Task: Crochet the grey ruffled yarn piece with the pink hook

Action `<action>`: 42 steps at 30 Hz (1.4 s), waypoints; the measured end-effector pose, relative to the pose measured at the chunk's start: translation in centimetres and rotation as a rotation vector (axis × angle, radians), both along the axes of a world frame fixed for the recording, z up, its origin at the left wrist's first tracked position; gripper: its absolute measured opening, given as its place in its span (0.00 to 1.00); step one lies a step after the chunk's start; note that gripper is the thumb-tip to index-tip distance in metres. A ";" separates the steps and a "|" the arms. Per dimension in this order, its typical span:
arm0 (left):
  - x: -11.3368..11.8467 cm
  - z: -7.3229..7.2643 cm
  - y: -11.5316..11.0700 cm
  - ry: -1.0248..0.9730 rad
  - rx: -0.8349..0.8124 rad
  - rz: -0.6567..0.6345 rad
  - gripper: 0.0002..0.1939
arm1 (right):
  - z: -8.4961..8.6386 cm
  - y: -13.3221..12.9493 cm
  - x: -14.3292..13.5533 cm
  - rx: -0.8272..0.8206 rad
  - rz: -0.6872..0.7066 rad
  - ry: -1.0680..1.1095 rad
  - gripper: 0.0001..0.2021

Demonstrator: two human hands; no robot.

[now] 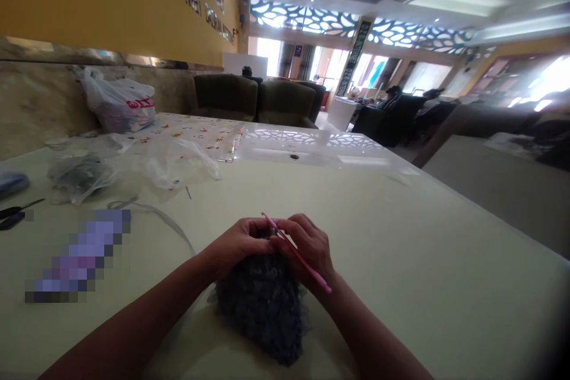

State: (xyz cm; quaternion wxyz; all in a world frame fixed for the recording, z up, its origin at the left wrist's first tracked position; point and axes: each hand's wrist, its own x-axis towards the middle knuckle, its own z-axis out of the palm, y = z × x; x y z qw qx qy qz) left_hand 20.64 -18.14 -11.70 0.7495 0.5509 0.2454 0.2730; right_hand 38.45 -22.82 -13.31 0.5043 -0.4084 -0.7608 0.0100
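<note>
A dark grey-blue crocheted piece with a ruffled, glossy surface hangs below my hands at the table's near side. My left hand is closed, its thumb and fingers pinching the top edge of that piece. In my right hand, closed at the same edge, lies a pink crochet hook. Its hooked tip points up and away to the left, and its thick end rests near the wrist. The stitch between the fingertips is mostly hidden. A flat grey strand runs across the table toward my left hand.
On the pale table, a blurred-out purple oblong and scissors lie left. Beyond are a clear bag with dark contents, a crumpled clear bag and a full white carrier bag. Armchairs stand behind.
</note>
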 end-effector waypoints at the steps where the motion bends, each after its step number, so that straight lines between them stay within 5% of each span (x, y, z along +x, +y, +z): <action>1: 0.0 0.1 -0.1 0.024 0.078 -0.023 0.20 | -0.1 0.0 -0.2 0.023 -0.032 -0.013 0.04; 7: -1.5 0.3 1.5 0.255 0.403 0.001 0.19 | 0.1 -0.2 0.2 -0.169 0.015 0.309 0.07; 11: -1.6 0.0 1.9 0.232 0.214 0.056 0.18 | 0.4 -0.2 0.2 -0.257 0.062 0.332 0.08; 15: -1.6 0.1 1.5 0.100 -0.005 -0.012 0.39 | 0.6 -0.2 0.2 -0.285 0.160 0.292 0.06; 18: -1.9 0.3 1.6 0.071 -0.010 -0.060 0.43 | 0.9 -0.1 0.6 -0.290 0.222 0.296 0.06; 26: -2.6 0.6 2.4 0.102 0.142 -0.035 0.33 | 1.8 0.4 2.6 -0.507 0.471 0.171 0.08; 34: -2.2 1.1 1.7 0.260 0.422 0.115 0.33 | 2.2 0.1 2.4 -0.450 0.332 -0.054 0.09; 38: -0.9 0.8 0.4 0.312 0.600 0.309 0.34 | 0.8 0.2 0.7 -0.174 0.036 -0.264 0.13; 42: 0.2 -0.1 -0.2 0.096 0.167 0.298 0.38 | -0.8 0.2 -1.2 0.241 -0.309 -0.332 0.15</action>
